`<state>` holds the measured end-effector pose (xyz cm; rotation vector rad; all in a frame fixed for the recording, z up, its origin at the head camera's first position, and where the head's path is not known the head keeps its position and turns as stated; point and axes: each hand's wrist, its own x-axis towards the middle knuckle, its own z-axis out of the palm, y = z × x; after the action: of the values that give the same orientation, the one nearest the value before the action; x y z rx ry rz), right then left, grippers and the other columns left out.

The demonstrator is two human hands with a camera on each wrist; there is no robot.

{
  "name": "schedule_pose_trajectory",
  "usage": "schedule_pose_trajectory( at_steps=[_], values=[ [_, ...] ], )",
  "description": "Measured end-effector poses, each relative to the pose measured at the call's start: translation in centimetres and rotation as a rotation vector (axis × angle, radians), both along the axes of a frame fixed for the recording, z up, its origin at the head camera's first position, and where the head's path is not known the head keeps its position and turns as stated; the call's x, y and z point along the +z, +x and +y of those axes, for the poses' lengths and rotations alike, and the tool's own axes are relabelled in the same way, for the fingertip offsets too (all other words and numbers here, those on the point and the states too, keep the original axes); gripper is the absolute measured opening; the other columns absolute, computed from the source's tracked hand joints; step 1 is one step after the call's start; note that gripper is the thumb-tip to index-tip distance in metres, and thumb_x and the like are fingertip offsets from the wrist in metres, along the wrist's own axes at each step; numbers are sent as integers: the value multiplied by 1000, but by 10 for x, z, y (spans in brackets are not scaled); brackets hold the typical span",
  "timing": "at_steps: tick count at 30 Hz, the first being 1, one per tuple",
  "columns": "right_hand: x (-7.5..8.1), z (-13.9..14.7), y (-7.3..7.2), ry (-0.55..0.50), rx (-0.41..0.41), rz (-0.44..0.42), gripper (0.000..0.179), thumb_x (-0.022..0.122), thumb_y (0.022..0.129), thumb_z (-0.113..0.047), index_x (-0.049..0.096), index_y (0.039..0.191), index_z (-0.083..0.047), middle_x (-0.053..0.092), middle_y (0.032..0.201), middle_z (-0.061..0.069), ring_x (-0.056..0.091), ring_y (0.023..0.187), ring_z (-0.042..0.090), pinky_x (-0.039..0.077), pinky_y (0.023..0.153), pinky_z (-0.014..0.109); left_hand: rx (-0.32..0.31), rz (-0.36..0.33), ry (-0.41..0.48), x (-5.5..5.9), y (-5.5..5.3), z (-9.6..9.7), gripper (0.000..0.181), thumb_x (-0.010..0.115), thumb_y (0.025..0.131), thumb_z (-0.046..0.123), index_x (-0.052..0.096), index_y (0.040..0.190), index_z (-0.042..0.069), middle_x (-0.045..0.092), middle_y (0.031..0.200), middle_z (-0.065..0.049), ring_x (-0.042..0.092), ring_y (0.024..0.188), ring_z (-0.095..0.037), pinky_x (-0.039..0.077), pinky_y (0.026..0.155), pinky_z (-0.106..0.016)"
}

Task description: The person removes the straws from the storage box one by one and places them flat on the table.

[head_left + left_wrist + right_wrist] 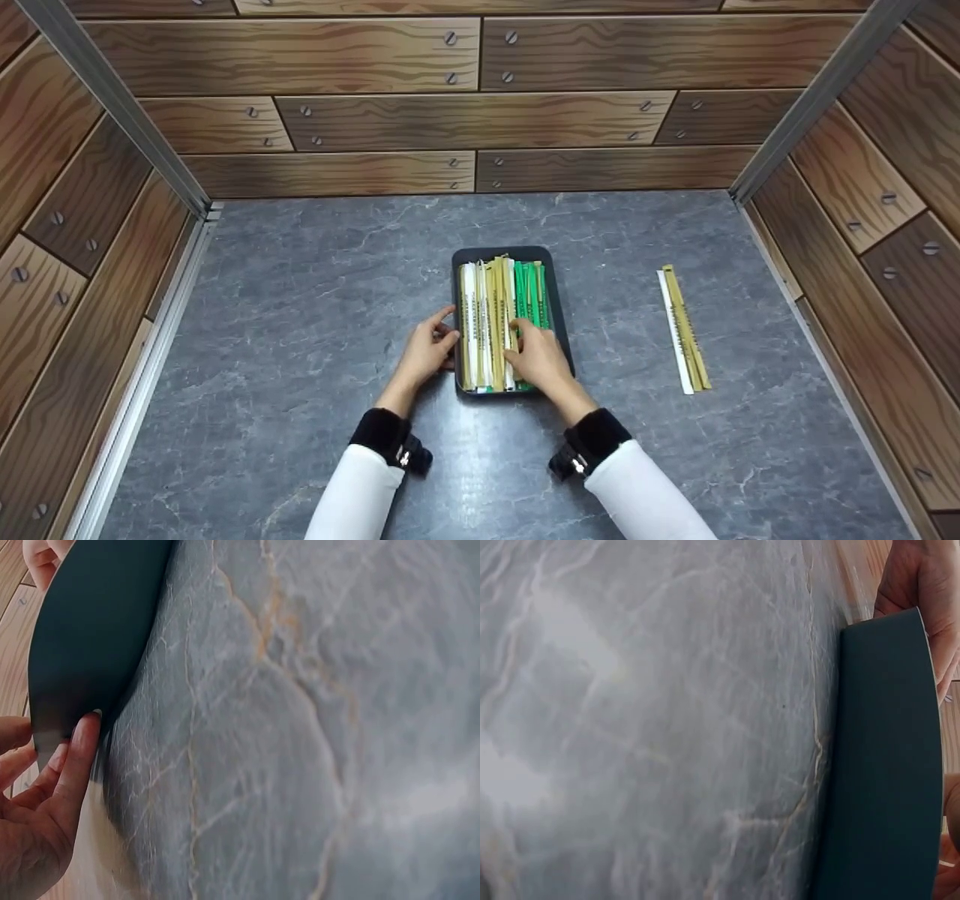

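Note:
A black tray [561, 341] on the grey marbled tabletop holds many slim stick packets [484, 322] in white and gold, with green packets [531, 296] along its right side. My left hand [425, 349] is at the tray's left wall, its fingers against the outside; the left wrist view shows fingertips [84, 736] on the dark wall. Over the packets, my right hand [541, 358] touches them near the gold-green boundary, thumb and index finger apart. Only part of the right hand [952, 802] shows above the tray's rim in the right wrist view.
To the right of the tray, a white stick packet [675, 334] and gold stick packets [686, 330] lie together on the tabletop [300, 300]. Wood-patterned panels [375, 124] stand at the back and both sides, with metal rails [150, 150] at the corners.

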<state>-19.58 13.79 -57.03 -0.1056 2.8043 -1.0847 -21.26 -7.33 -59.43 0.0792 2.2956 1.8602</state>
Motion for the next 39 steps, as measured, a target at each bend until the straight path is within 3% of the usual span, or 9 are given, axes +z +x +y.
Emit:
schedule_pose_trajectory(
  at_steps=[7, 18, 30, 39],
  values=[
    [-2, 3, 0, 13, -5, 17, 50, 77, 83, -9, 58, 129, -2, 60, 73, 0, 58, 57, 12, 53, 50, 28, -4, -1, 22, -1, 1, 0, 54, 58, 96, 1, 42, 147, 2, 57, 96, -14, 61, 67, -18, 60, 50, -36],
    [4, 10, 5, -68, 16, 109, 48, 77, 83, -3, 61, 129, -1, 62, 69, -3, 57, 49, 10, 52, 46, 26, -14, 20, 4, 0, 0, -1, 54, 58, 95, 0, 42, 146, 0, 58, 94, -14, 58, 61, -15, 59, 48, -36],
    [26, 32, 11, -73, -72, 109, 38, 77, 84, -6, 68, 121, -4, 66, 75, 0, 57, 50, 12, 50, 43, 28, -14, -6, -2, 2, 1, 1, 49, 57, 96, 1, 45, 144, -1, 57, 100, -17, 62, 70, -20, 60, 51, -37],
    [32, 68, 12, -111, -190, 208, 28, 72, 84, -1, 72, 111, 4, 70, 77, 9, 64, 60, 17, 54, 50, 27, -3, -2, -18, 0, 0, 1, 46, 57, 96, 2, 49, 142, -1, 58, 99, -16, 63, 71, -18, 60, 52, -36]
  ],
)
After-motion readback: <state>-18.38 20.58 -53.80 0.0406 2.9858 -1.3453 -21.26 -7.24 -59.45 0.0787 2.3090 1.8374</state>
